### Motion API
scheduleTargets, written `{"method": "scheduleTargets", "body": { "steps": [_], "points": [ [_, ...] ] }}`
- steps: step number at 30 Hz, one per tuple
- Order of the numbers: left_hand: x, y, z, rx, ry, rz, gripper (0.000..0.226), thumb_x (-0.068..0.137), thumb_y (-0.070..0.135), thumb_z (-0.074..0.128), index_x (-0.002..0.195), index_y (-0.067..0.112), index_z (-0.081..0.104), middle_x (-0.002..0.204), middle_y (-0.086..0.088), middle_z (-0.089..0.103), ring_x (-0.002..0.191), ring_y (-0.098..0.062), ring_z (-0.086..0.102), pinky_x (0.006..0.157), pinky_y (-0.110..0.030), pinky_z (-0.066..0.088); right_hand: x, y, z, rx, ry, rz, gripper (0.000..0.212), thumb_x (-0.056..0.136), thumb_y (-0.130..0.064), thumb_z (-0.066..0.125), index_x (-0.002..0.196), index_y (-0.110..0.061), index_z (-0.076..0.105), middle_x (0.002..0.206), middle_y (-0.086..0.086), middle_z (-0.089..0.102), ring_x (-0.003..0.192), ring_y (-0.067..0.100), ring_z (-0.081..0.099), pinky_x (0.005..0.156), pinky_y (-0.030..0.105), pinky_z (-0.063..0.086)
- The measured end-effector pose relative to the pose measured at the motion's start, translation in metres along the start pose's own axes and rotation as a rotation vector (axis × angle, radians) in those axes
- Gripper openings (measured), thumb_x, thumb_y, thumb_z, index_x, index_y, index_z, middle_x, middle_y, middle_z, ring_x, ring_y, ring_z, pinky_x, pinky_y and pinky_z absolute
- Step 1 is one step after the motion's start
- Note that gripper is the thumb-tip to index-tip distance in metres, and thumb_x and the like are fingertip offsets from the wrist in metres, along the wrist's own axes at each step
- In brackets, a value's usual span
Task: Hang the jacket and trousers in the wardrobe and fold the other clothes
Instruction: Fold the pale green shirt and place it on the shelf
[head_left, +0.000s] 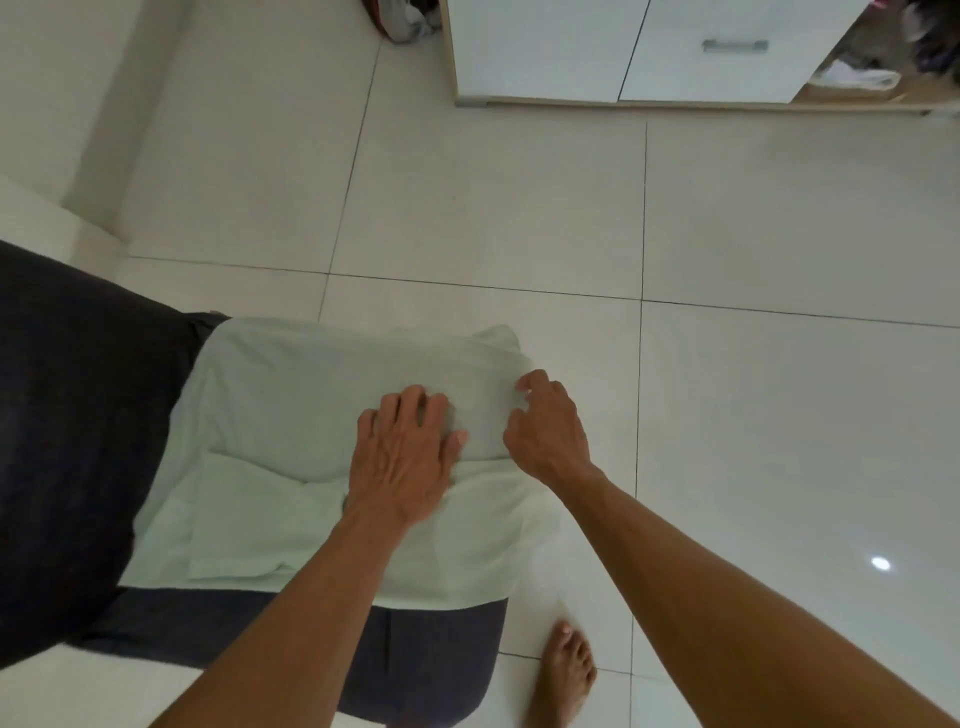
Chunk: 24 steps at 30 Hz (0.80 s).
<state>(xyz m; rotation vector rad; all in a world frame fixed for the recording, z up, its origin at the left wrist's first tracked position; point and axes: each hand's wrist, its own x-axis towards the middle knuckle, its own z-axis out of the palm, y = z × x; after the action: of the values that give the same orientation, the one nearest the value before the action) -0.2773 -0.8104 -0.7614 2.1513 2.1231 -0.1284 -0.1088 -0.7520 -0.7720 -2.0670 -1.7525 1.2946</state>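
pale garment lies partly folded on the dark cloth at the near left. left hand presses it flat, fingers spread; right hand pinches the right edge. best keep that anchor while folding over. wardrobe stands far right, bare foot near; nothing blocks.

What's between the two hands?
Only a bare strip of the pale green cloth lies between the left hand and right hand, in the head view.

The wardrobe is cut off by the top edge, its open compartment's contents blurred
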Motion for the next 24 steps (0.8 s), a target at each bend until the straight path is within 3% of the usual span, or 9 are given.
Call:
{"method": "scheduleTargets", "body": {
  "steps": [5,8,11,13,15,17,19,21,24],
  "points": [
    [0.056,-0.038,-0.011,-0.088,-0.037,-0.001,0.036,0.095,0.046,0.042,0.116,0.019,0.052,0.117,-0.007,0.051,0.105,-0.031,0.049,0.085,-0.045,0.043,0.040,-0.038,-0.009,-0.055,0.035,-0.099,0.045,0.099,-0.012,0.046,0.142,-0.022,0.042,0.143,0.002,0.044,0.128,0.024,0.045,0.094,0.039,0.045],
    [0.098,-0.059,-0.013,-0.174,-0.126,-0.006,0.042,0.101,0.042,0.043,0.134,0.018,0.050,0.136,-0.007,0.048,0.124,-0.031,0.043,0.098,-0.047,0.039,0.075,-0.050,-0.017,-0.075,-0.071,-0.064,0.054,0.099,-0.012,0.045,0.150,-0.025,0.036,0.153,0.003,0.040,0.136,0.026,0.040,0.107,0.039,0.039],
    [0.138,-0.073,-0.009,-0.290,-0.340,0.036,0.048,0.104,0.042,0.034,0.148,0.023,0.038,0.152,0.000,0.040,0.141,-0.025,0.028,0.109,-0.046,0.031,0.105,-0.057,-0.026,-0.034,-0.242,0.046,0.055,0.098,-0.014,0.048,0.151,-0.025,0.039,0.149,0.004,0.047,0.132,0.024,0.048,0.111,0.032,0.038],
    [0.162,-0.074,-0.003,-0.315,-0.488,0.057,0.049,0.104,0.042,0.032,0.151,0.030,0.034,0.157,0.006,0.036,0.148,-0.021,0.019,0.116,-0.044,0.024,0.122,-0.056,-0.026,-0.130,-0.367,0.072,0.046,0.097,-0.020,0.056,0.142,-0.025,0.050,0.141,0.002,0.054,0.126,0.023,0.055,0.108,0.035,0.043],
    [0.182,-0.071,0.003,-0.354,-0.641,0.063,0.046,0.104,0.041,0.035,0.149,0.035,0.039,0.156,0.004,0.039,0.150,-0.018,0.018,0.121,-0.045,0.016,0.133,-0.051,-0.025,-0.240,-0.419,0.062,0.026,0.094,-0.028,0.062,0.119,-0.026,0.068,0.121,-0.001,0.065,0.111,0.021,0.063,0.099,0.038,0.051],
    [0.197,-0.067,0.007,-0.371,-0.746,0.089,0.034,0.100,0.039,0.040,0.127,0.033,0.061,0.142,0.002,0.054,0.143,-0.022,0.033,0.120,-0.050,0.011,0.141,-0.045,-0.026,-0.180,-0.390,0.037,0.013,0.094,-0.030,0.064,0.100,-0.022,0.072,0.102,-0.002,0.070,0.099,0.020,0.067,0.091,0.038,0.055],
    [0.204,-0.064,0.007,-0.344,-0.779,0.145,0.023,0.097,0.037,0.045,0.095,0.025,0.065,0.111,0.001,0.065,0.116,-0.026,0.053,0.113,-0.049,0.019,0.142,-0.040,-0.031,-0.101,-0.325,0.008,0.019,0.095,-0.033,0.064,0.102,-0.017,0.072,0.097,-0.003,0.067,0.095,0.019,0.065,0.083,0.034,0.054],
    [0.209,-0.065,0.005,-0.315,-0.792,0.181,0.017,0.095,0.036,0.049,0.089,0.023,0.058,0.099,0.001,0.061,0.100,-0.024,0.053,0.100,-0.043,0.031,0.141,-0.036,-0.037,-0.094,-0.253,-0.009,0.024,0.095,-0.038,0.066,0.103,-0.016,0.071,0.092,-0.006,0.062,0.089,0.015,0.059,0.072,0.027,0.047],
    [0.215,-0.075,-0.001,-0.263,-0.769,0.209,0.012,0.091,0.041,0.052,0.091,0.031,0.059,0.096,0.004,0.056,0.095,-0.022,0.052,0.083,-0.036,0.035,0.141,-0.029,-0.043,-0.100,-0.209,-0.009,0.027,0.092,-0.044,0.067,0.096,-0.018,0.068,0.087,-0.007,0.061,0.083,0.013,0.056,0.066,0.026,0.042]
  ]
}}
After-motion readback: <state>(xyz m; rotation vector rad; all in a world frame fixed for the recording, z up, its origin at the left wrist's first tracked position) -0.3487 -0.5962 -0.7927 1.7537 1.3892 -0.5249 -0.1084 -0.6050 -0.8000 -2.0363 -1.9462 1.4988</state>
